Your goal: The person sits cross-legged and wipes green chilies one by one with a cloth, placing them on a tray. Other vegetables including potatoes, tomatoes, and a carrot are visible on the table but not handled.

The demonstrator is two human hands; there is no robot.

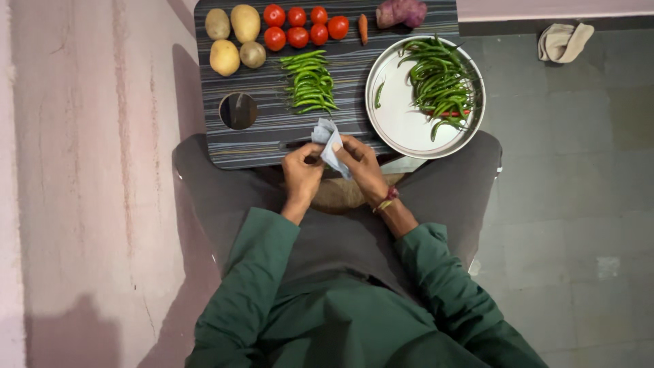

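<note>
My left hand [302,174] and my right hand [363,165] meet at the near edge of a striped board [266,129], both pinching a small crumpled white cloth or tissue [327,138]. A dark thin object, perhaps a knife, shows between the fingers; I cannot tell for sure. Just beyond the hands lies a pile of green chillies [308,80] on the board. A round steel plate [402,123] at the right holds more green chillies [439,82].
Potatoes [234,39], red tomatoes [304,26], a carrot [363,28] and a purple sweet potato [402,11] line the board's far edge. A round hole [238,111] is in the board. A beige rag [564,41] lies on the tiled floor at right; a pink wall is left.
</note>
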